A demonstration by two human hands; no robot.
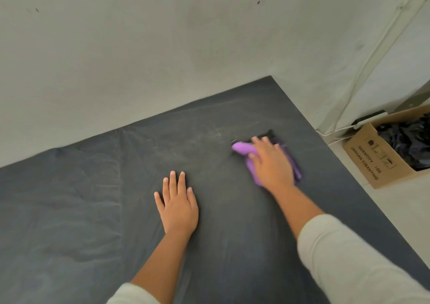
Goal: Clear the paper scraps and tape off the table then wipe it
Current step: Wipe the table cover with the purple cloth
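Observation:
A dark grey cloth-covered table (pixel 93 199) fills the lower part of the head view. My right hand (pixel 271 161) presses flat on a purple cloth (pixel 242 147) near the table's far right side; the cloth and hand are motion-blurred. A dark patch shows just beyond the fingers. My left hand (pixel 178 202) lies flat on the table, palm down, fingers slightly apart, holding nothing. Faint pale smears mark the surface near the middle. No paper scraps or tape show on the table.
A grey wall (pixel 162 47) runs along the table's far edge. To the right, on the pale floor, stands an open cardboard box (pixel 372 161) with black plastic inside. White cables (pixel 344 126) run down the wall corner behind it.

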